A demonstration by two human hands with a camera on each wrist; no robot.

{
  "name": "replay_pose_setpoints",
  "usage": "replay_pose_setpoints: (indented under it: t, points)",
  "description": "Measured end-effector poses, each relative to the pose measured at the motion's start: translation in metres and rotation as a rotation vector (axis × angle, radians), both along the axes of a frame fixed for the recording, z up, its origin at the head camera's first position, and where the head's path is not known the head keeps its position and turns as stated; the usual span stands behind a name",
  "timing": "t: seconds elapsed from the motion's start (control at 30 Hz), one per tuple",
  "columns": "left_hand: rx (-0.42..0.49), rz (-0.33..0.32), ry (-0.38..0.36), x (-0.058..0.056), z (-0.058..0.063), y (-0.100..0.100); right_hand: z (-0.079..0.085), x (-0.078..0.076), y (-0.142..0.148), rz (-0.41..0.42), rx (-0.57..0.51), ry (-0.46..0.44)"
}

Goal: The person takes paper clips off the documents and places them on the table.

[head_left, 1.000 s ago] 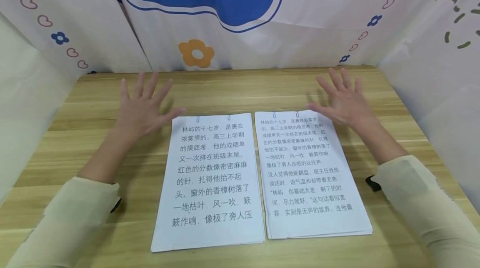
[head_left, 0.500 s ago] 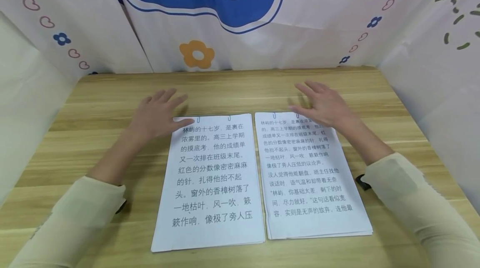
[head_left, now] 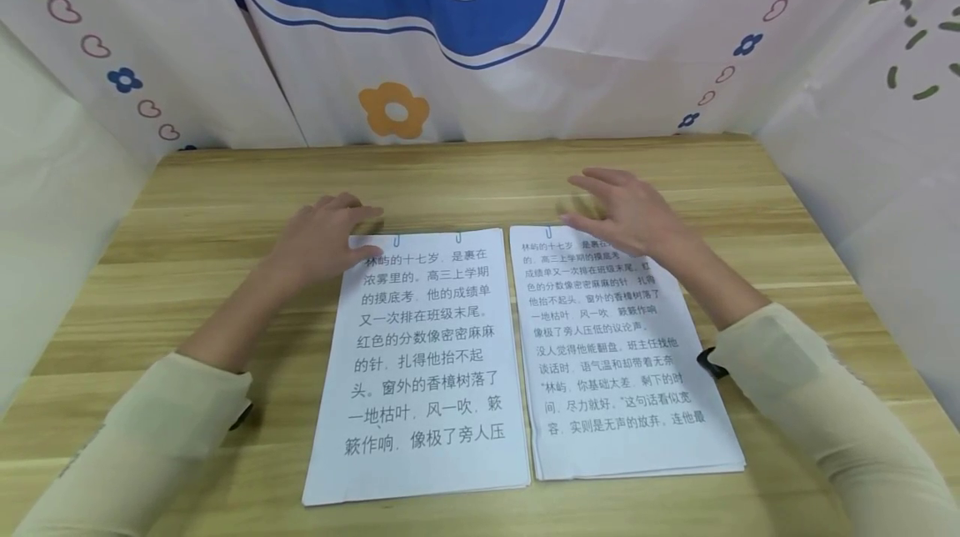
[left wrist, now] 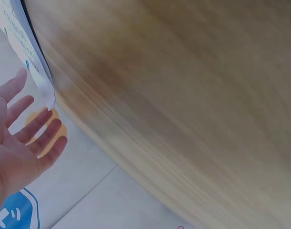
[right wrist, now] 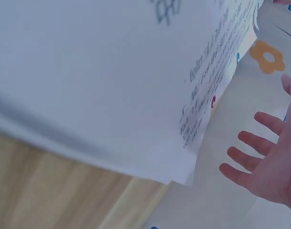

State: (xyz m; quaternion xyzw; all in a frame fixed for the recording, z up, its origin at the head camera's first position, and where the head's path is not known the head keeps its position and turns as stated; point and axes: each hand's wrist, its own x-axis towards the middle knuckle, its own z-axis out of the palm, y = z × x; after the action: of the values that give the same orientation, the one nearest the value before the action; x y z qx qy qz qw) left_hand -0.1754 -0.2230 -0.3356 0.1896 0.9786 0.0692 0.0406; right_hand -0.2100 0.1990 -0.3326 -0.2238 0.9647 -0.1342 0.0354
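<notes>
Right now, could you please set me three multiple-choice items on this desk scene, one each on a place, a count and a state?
1. Where is the left hand?
A. at the top left corner of the left stack of sheets
B. at that stack's near edge
C. on the flowered backdrop

2. How many stacks of printed sheets lie on the wooden table?
A. one
B. two
C. four

3. How is the right hand?
A. clenched in a fist
B. pinching a pen
C. open, fingers spread, over the top of the right stack

Answers: 1 A, its thumb lies at that corner; 2 B, the stacks lie side by side; 3 C, its fingers are spread and hold nothing.
</notes>
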Motion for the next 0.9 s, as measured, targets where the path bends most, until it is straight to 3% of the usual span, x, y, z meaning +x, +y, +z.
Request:
replay_pose_setpoints:
  t: [0.3,0.63,0.9]
  points:
    - [0.109,0.034,-0.111,-0.002,-0.001,-0.001,0.000,-0.003,-0.018,0.044,-0.046,0.004]
    - [0.205,0.080,-0.203,-0.004,-0.002,-0.003,0.003,-0.005,-0.037,0.065,-0.118,-0.071]
    - [0.227,0.054,-0.194,-0.006,-0.004,-0.005,0.004,-0.011,-0.057,0.137,-0.141,-0.103]
